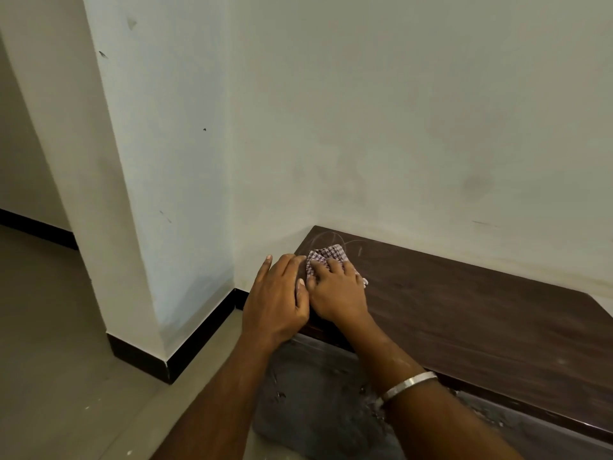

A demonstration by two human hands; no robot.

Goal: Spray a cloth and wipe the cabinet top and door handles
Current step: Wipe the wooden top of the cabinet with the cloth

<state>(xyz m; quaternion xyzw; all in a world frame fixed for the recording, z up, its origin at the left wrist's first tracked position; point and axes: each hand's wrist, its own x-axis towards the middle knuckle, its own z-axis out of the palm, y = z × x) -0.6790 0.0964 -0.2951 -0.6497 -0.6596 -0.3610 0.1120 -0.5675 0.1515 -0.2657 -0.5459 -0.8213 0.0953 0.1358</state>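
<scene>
Both of my hands were down at the left end of the cabinet top (464,313), near the corner where it met the wall (398,127), so I judged the step in hand to be the wiping of the top. The checked cloth (326,257) lay flat on the dark wood, and pale curved smears showed on the surface just beyond it. The next move, as I read it, called for drawing the cloth along to the right over the long unwiped stretch, keeping pressure even; the door handles would come after, and I could not see them from here, nor any spray bottle.

My right hand (338,290) pressed on the cloth with its fingers spread and bent over it, the forearm reaching in from the lower right with a metal bangle (409,385) on the wrist. My left hand (277,300) lay just beside it, fingers straight and relaxed, resting over the cabinet's end edge and holding nothing
</scene>
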